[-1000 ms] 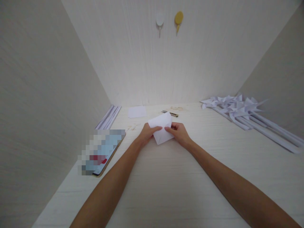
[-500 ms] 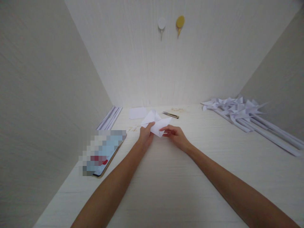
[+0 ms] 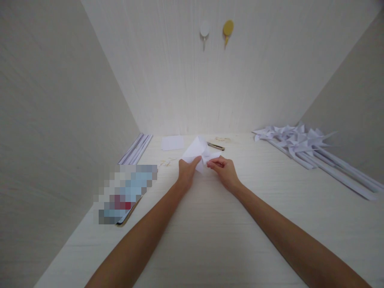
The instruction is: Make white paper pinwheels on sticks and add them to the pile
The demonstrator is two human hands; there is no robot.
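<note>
Far left there's a bundle of rolled white paper sticks [image 3: 135, 148] lying along the wall, and just in front of it a tablet [image 3: 124, 195], pixelated out, flat on the table [image 3: 210, 240]. A little further along, a small blank paper square [image 3: 172, 142] sits near the back wall.

Middle of the table is where the action is: the left hand [image 3: 186, 173] has its thumb and fingers pinched on the left edge of a folded white paper piece [image 3: 199, 152], and the right hand [image 3: 223, 171] is pinched on its right side, fingertips pretty much meeting over the fold. Paper's lifted a bit off the table, flaps sticking up and back.

Right behind it, a small pair of scissors [image 3: 216, 146], partly hidden by the paper. On the wall above, a white hook [image 3: 204, 30] and a yellow hook [image 3: 228, 29]. Far right, a pile of finished white paper pinwheels [image 3: 303, 142] with their long stems running toward the near right.
</note>
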